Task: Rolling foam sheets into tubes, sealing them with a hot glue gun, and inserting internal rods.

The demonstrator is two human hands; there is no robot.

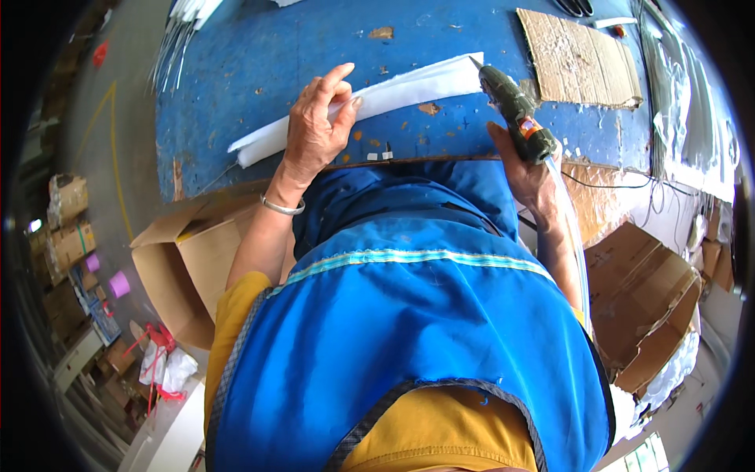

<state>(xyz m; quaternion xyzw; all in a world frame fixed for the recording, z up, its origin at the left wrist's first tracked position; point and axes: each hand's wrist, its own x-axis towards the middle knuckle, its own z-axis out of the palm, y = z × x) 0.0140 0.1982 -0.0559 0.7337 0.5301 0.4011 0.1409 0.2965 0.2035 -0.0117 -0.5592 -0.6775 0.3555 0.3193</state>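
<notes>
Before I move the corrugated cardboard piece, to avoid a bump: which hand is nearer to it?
Right. The right hand, holding the glue gun, is below-left of the corrugated cardboard piece in view; the left hand is farther left, over the white folded strip.

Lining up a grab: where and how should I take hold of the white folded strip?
Probably pinch the white folded strip by its left end, coming from the left: it lies slanting, that end uncovered, while the left hand hides part of it and the glue gun is by its right end.
</notes>
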